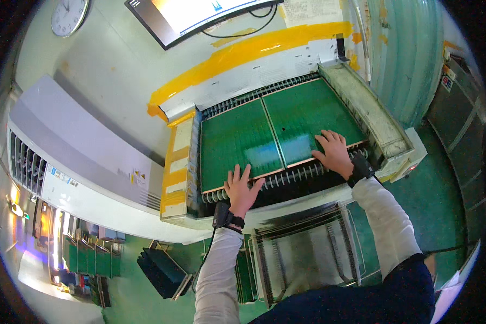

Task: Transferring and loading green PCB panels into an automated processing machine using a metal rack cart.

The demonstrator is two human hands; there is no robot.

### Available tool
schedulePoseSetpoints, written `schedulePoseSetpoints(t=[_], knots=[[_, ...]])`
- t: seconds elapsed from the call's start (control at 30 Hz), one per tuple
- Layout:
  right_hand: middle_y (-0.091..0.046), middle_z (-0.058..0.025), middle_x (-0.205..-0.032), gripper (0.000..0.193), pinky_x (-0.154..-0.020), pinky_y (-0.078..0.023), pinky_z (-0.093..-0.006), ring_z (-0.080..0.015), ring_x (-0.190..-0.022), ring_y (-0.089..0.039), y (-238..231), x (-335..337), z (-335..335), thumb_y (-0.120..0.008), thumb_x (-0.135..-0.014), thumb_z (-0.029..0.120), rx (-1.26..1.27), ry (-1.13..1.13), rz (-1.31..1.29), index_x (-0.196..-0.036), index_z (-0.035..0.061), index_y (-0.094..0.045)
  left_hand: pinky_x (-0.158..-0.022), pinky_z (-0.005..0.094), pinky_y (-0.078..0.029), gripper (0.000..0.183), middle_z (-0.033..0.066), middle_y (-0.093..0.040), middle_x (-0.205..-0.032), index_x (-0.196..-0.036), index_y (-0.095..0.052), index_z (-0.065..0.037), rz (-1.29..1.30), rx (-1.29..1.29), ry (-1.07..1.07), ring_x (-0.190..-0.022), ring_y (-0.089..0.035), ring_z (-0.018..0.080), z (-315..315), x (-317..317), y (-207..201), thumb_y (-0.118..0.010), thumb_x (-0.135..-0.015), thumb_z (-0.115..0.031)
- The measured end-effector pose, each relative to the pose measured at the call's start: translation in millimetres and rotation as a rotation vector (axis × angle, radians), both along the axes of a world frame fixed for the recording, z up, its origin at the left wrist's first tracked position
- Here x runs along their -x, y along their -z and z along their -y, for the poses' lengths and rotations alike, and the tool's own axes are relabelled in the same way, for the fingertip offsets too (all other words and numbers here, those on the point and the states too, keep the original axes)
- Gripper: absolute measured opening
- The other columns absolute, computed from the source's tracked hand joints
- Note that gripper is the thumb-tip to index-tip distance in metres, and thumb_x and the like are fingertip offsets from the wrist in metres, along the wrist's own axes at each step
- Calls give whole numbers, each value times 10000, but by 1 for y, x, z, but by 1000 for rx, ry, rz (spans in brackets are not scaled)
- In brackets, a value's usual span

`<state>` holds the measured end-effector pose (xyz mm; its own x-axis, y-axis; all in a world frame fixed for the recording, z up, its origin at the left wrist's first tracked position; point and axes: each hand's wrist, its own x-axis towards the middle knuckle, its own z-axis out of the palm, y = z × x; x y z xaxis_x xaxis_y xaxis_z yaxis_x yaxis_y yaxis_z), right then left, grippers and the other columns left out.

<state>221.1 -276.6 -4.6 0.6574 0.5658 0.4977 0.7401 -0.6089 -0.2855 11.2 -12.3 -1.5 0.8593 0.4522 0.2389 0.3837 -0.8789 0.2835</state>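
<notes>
Two flat green panels with copper-coloured edges lie side by side on a roller conveyor point(302, 174). My left hand point(241, 190) rests with fingers spread on the near edge of the left green panel point(229, 137). On the near edge of the right green panel point(313, 110), my right hand point(335, 155) lies with its fingers apart. Neither hand grips anything. Black bands with small boxes circle both wrists, and a cable runs down from the left one.
Pale side rails, the right one point(364, 102) worn, flank the rollers. A metal rack point(302, 259) stands below, close to my body. Dark panels point(164, 272) lean on a stand at lower left. A large white air-conditioner-like unit point(86, 162) stands left; a screen point(183, 16) hangs above.
</notes>
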Motion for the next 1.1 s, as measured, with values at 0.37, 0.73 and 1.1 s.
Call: schedulePoseSetpoints(t=[0.37, 0.73, 1.1], knots=[[-641, -135, -938, 177, -761, -478, -386, -310, -882, -599, -46, 101, 7, -639, -811, 114, -402, -462, -278, -969, 35, -633, -944, 419, -373, 353, 147, -582, -1138, -1144, -586, -34, 504, 182, 96, -1075, -505, 329, 37, 106, -6, -662, -816, -142], [-611, -126, -980, 201, -807, -447, -413, -321, -944, -557, 84, 208, 39, -645, -782, 123, -115, -512, -510, -963, 37, -635, -943, 433, -359, 466, 181, -556, -1159, -1173, -567, -27, -155, 505, -278, -1094, -491, 350, 109, 313, 189, -656, -809, -304], [-577, -96, -1046, 256, -848, -396, -424, -296, -1006, -517, 103, 208, 24, -660, -751, 129, 68, -541, -347, -996, 65, -627, -935, 493, -399, 660, 227, -401, -1356, -1329, -428, -179, -306, 488, -390, -1170, -443, 420, 163, 359, 226, -655, -744, -383]])
